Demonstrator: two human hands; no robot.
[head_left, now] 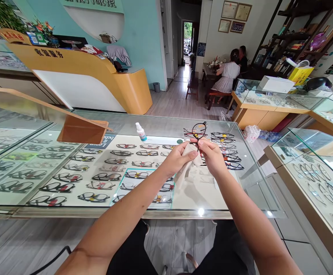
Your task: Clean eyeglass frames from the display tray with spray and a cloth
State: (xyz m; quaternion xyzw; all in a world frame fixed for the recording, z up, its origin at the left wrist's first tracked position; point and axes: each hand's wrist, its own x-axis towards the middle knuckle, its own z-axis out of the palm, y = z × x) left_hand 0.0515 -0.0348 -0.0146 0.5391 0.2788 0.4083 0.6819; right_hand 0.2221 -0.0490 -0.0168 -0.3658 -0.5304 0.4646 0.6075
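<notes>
1. Gripping noted at both hands: the right hand (213, 153) pinches dark, round-rimmed eyeglasses (199, 130); the left hand's (179, 158) fingers are closed on a beige cloth (185, 175).
2. Position: eyeglasses held above the glass-topped display desk (166, 123), between the hands, one lens above the fingers, the other largely hidden. The cloth hangs below.
3. Step in hand, as judged: lens wiping. The next move would call for a steady pinch on the frame and light cloth pressure.
4. Count at hand: one pair held, one cloth, one white spray bottle (141, 133) standing on the glass.
5. Count below glass: many display eyeglasses (94, 197) in rows; arms block a full tally.
6. Count beyond: two seated people (228, 74); four wall frames (229, 9).
</notes>
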